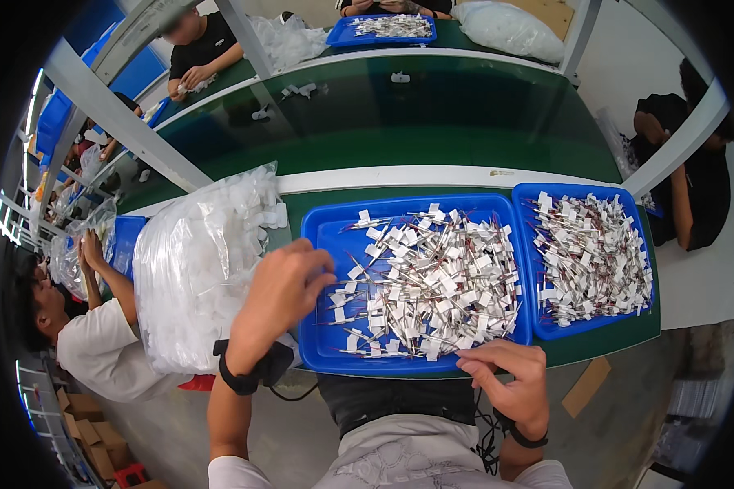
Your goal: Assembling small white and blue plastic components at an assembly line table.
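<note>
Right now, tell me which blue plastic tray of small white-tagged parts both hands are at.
The larger blue tray, directly before the person: left hand over its left rim, right hand at its near edge.

A large clear plastic bag (200,269) stuffed with small white pieces stands at nine o'clock, just left of the big blue tray. Another clear bag (506,28) of white material lies at one o'clock on the far green table, and a third, crumpled one (285,37) sits at twelve o'clock. At far nine o'clock a co-worker handles a smaller clear bag (86,244). Small white paper tags (432,281) cover the wired parts in the tray at centre.
</note>
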The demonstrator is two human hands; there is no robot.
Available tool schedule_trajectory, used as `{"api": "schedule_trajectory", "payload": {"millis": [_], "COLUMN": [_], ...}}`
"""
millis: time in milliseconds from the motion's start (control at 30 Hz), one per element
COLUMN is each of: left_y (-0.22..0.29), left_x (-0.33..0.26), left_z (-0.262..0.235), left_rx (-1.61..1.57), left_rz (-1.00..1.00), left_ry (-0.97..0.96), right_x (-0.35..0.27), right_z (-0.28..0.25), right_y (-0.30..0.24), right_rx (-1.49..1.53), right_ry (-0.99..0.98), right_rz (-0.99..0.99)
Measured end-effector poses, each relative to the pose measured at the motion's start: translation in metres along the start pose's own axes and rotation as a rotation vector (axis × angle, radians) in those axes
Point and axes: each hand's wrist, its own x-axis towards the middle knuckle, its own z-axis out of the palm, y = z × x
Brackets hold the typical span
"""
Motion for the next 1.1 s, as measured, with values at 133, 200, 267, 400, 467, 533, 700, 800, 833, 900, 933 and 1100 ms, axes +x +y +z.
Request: {"api": "schedule_trajectory", "payload": {"millis": [133,200,267,400,467,533,700,800,833,900,933,1100], "left_y": [0.002,0.003,0.003,-0.001,-0.005,-0.009,0.01,0.041,0.05,0.061,0.068,0.093], "left_x": [-0.003,0.0,0.001,0.002,0.0,-0.001,-0.007,-0.015,-0.019,-0.026,-0.031,-0.046], "left_z": [0.021,0.024,0.026,0.029,0.031,0.031,-0.006,-0.033,-0.035,-0.03,-0.025,0.002], "left_rx": [0.048,0.044,0.042,0.076,0.094,0.139,0.062,-0.185,-0.374,-0.538,-0.566,-0.477], "left_rz": [0.073,0.085,0.097,0.114,0.117,0.136,0.144,0.096,0.02,0.065,0.093,0.261], "left_ry": [-0.023,-0.037,-0.052,-0.077,-0.079,-0.086,0.049,0.059,0.0,-0.075,-0.075,0.003], "right_x": [0.001,-0.001,-0.002,-0.003,-0.002,-0.002,-0.005,-0.002,-0.001,0.004,0.007,0.021], "right_z": [0.002,0.005,0.005,0.006,0.006,0.005,0.003,0.003,0.004,0.01,0.014,0.034], "right_y": [-0.003,-0.002,-0.001,-0.001,-0.001,-0.002,0.0,-0.004,-0.006,-0.012,-0.015,-0.033], "right_rx": [-0.023,-0.021,-0.018,-0.029,-0.028,-0.043,-0.018,-0.002,0.019,0.038,0.069,0.219], "right_ry": [-0.033,-0.024,-0.016,-0.027,-0.031,-0.03,0.022,0.036,0.038,0.077,0.094,0.101], "right_rz": [0.001,-0.004,-0.008,0.008,0.002,0.006,-0.031,-0.033,-0.028,-0.005,0.004,0.002]}}
